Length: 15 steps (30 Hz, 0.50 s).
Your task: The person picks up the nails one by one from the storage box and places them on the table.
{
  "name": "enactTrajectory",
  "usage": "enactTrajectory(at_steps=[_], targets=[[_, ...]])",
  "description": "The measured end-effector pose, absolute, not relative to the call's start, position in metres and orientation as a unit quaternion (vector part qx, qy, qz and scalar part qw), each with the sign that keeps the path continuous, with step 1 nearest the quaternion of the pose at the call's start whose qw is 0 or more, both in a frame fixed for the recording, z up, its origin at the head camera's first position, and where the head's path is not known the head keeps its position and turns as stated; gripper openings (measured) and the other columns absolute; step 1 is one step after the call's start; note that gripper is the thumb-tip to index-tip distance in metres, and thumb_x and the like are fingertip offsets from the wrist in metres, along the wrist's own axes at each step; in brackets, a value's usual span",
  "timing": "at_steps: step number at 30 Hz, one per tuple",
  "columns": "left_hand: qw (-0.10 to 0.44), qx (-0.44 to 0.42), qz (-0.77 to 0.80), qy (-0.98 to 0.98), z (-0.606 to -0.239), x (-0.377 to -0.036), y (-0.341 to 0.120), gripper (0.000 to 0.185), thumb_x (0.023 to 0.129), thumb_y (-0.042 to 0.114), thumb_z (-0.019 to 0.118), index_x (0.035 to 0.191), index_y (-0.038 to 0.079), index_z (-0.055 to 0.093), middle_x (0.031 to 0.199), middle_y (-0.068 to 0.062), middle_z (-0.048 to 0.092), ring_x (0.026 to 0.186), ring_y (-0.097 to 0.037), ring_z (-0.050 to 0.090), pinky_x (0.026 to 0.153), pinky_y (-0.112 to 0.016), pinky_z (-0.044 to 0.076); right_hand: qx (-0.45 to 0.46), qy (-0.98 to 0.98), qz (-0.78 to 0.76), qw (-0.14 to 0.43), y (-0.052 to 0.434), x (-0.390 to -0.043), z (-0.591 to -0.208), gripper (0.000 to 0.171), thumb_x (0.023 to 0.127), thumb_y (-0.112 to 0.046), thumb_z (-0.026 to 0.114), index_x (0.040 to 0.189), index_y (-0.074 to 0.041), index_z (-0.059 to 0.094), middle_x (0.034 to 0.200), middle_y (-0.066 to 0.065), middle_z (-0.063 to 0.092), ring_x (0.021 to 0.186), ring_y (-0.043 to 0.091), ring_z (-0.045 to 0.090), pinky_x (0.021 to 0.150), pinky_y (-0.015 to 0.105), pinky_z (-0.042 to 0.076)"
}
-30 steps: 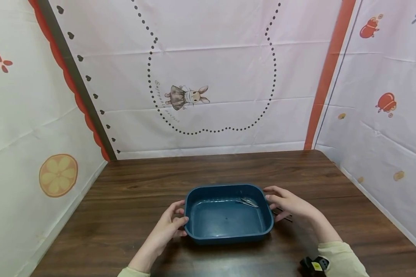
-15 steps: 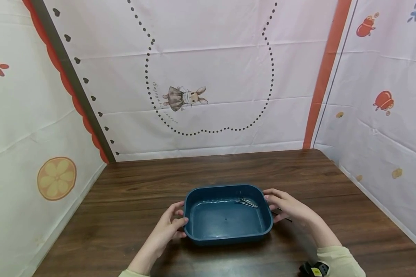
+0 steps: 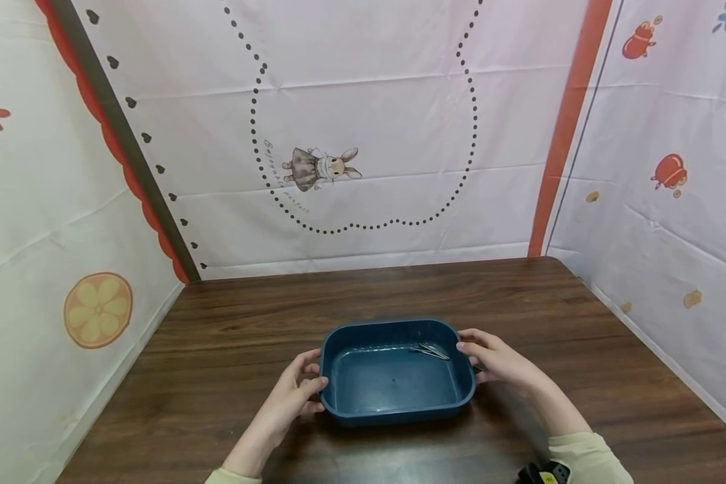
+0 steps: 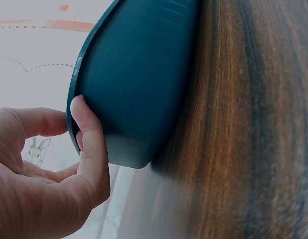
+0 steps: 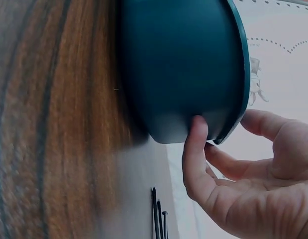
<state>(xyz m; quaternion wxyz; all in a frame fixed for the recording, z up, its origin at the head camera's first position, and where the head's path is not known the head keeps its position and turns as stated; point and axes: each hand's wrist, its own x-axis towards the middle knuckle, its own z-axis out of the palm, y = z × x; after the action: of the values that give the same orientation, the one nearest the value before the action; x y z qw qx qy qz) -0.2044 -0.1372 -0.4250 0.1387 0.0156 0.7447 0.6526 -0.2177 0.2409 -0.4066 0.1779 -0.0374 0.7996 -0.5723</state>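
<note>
A dark blue rectangular plastic basin (image 3: 393, 396) sits mid-table in the head view, with several thin silvery nails (image 3: 432, 351) lying together in its back right part. My left hand (image 3: 293, 386) pinches the left rim, thumb over the edge and fingers against the outer wall (image 4: 134, 74), as the left wrist view shows. At the right end, my right hand (image 3: 499, 359) pinches the rim the same way, its fingertip on the outer wall (image 5: 183, 64) in the right wrist view. Several dark nails (image 5: 157, 214) lie on the table below that hand; in the head view it hides them.
The brown wood-grain table (image 3: 248, 323) is bounded by a printed white cloth (image 3: 375, 134) behind and on both sides. A black device (image 3: 544, 472) with a yellow label is at my right wrist, near the front edge.
My right hand has closed in on the basin, its thumb coming over the right rim. The nails beside it on the table have become covered. The left hand keeps its grip.
</note>
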Motion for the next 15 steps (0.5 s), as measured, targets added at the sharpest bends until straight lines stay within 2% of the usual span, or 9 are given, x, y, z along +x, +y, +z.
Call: enactTrajectory(at_steps=[9,15], targets=[[0.137,0.018,0.646,0.751,-0.423,-0.205,-0.134,0.058,0.096,0.007,0.055,0.150,0.005,0.033,0.122,-0.016,0.041,0.083,-0.017,0.058,0.061,-0.024,0.055,-0.055,0.796,-0.578,0.171,0.247,-0.214,-0.406,0.060,0.101,-0.025,0.053,0.149,0.002,0.030,0.142,0.031,0.044,0.111,0.026,0.060,0.084,0.042,0.059],[0.121,0.025,0.624,0.772,-0.425,-0.206,-0.138,0.056,0.097,0.009,0.056,0.149,0.005,0.035,0.126,-0.020,0.043,0.083,-0.018,0.061,0.064,-0.029,0.058,-0.078,0.781,-0.594,0.175,0.252,-0.216,-0.407,0.058,0.101,-0.021,0.052,0.149,0.003,0.030,0.141,0.032,0.045,0.112,0.026,0.060,0.086,0.043,0.059]])
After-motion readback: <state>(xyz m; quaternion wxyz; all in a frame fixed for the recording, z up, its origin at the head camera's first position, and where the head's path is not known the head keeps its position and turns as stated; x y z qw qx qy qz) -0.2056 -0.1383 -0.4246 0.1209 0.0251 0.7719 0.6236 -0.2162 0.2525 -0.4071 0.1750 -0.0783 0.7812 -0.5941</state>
